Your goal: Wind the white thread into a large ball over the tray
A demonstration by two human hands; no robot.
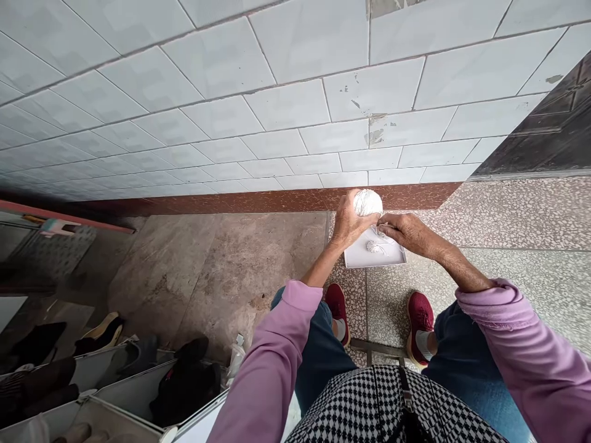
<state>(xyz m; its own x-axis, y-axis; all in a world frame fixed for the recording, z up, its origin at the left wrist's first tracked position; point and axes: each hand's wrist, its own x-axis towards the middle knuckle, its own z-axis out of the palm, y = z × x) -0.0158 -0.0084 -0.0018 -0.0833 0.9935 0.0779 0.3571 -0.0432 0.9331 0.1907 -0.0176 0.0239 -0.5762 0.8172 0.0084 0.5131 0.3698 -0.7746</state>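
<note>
A round ball of white yarn [368, 202] sits in my left hand [348, 220], with the thumb and fingers curled around its left side and underside. My right hand [407, 234] is closed in a pinch just right of and below the ball, where thin white strands show at the fingertips. Below both hands a shallow white box lid or tray [355, 257] lies on the floor. A small loose tangle of white yarn [376, 247] rests inside it. My hands partly cover the tray's far side.
A white tiled wall [286, 101] with a brown base strip rises in front. My red shoes [420, 317] stand on the speckled floor near the tray. At the lower left is a rack with several shoes [99, 335]. A dark door [554, 129] stands at the right.
</note>
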